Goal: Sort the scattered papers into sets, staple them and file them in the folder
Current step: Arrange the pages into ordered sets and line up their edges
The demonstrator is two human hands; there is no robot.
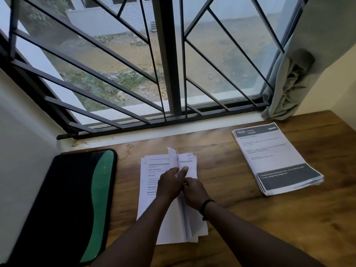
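Thumbing through the stack (154, 180) at the middle of the table (289, 228), we judge these sheets light, limp and slick against each other, so they will slide apart if we lift from one corner alone. Our left hand (170, 185) lies on top with its fingers curled and the thumb stretched toward the far edge, pinching the lifted sheets; our right hand (194, 191) sits just beside it, fingers curled around the right edge of the same sheets. One page curls upright at the far end between the two hands. Best hold, we think, is along a long edge with thumb above and fingers below, squaring the set against the table before any stapling.

White pages carry black printed headings and short text lines, with a grey bar near the top. They lie slightly fanned, near edges uneven.

A second pile (277, 158) rests far right, well apart, fairly neat; its top sheet shows a dark header with the number 1623 and a dark band at the near end. That pile looks thicker, so it should be stiffer to carry but harder to staple.

At the left lies the folder (63, 205), black with a green curved panel, flat and closed. No stapler shows anywhere.
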